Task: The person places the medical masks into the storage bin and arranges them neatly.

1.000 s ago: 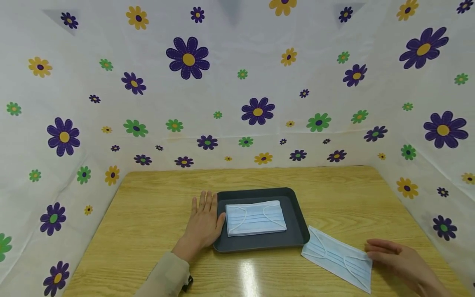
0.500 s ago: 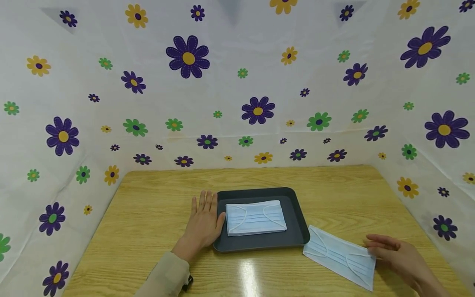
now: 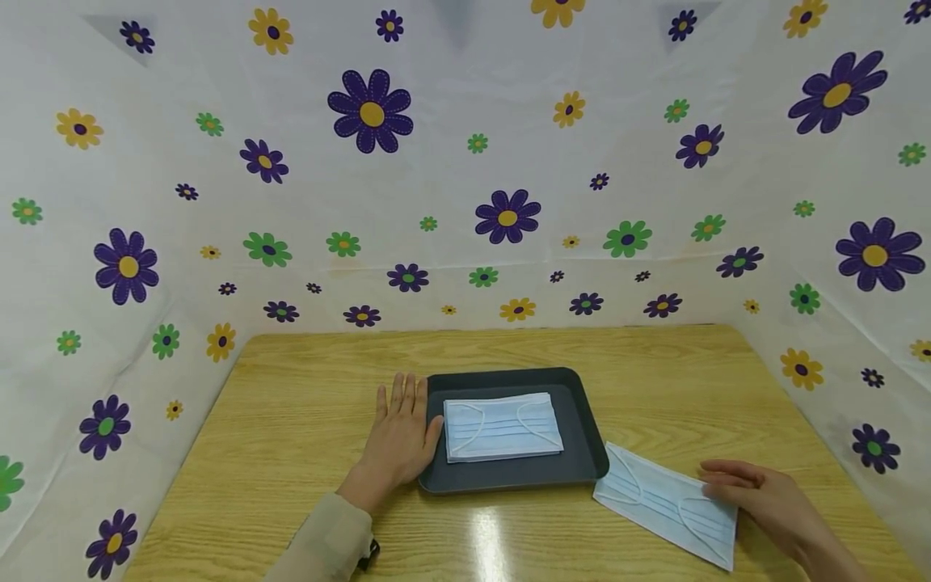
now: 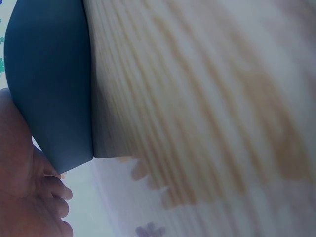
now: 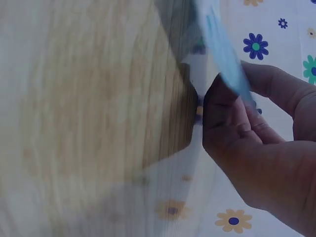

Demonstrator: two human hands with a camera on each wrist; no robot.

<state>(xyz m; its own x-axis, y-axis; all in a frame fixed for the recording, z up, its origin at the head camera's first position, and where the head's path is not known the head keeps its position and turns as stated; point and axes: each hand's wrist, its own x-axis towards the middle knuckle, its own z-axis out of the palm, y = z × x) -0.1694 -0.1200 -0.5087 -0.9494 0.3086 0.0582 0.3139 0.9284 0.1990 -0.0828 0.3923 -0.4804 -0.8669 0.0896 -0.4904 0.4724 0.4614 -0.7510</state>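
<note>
My left hand (image 3: 396,440) lies along the left edge of a dark grey tray (image 3: 582,453), fingers straight and thumb at the rim. In the left wrist view the tray's side wall (image 4: 52,84) rises next to that hand (image 4: 24,182). A stack of light blue face masks (image 3: 502,428) with white ear loops lies in the tray. At the right, my right hand (image 3: 764,501) pinches the right end of a single face mask (image 3: 662,501), whose left end meets the tray's corner. The right wrist view shows this mask (image 5: 224,54) between the thumb and fingers of the hand (image 5: 266,128).
A wood-grain table (image 3: 305,404) carries everything. White cloth (image 3: 436,170) with purple, yellow and green flowers surrounds it at the back and both sides. A light reflection lies on the table in front of the tray.
My right hand has moved left, further over the mask's right end. The mask has shifted slightly to the right. My left hand and the tray stay in place.
</note>
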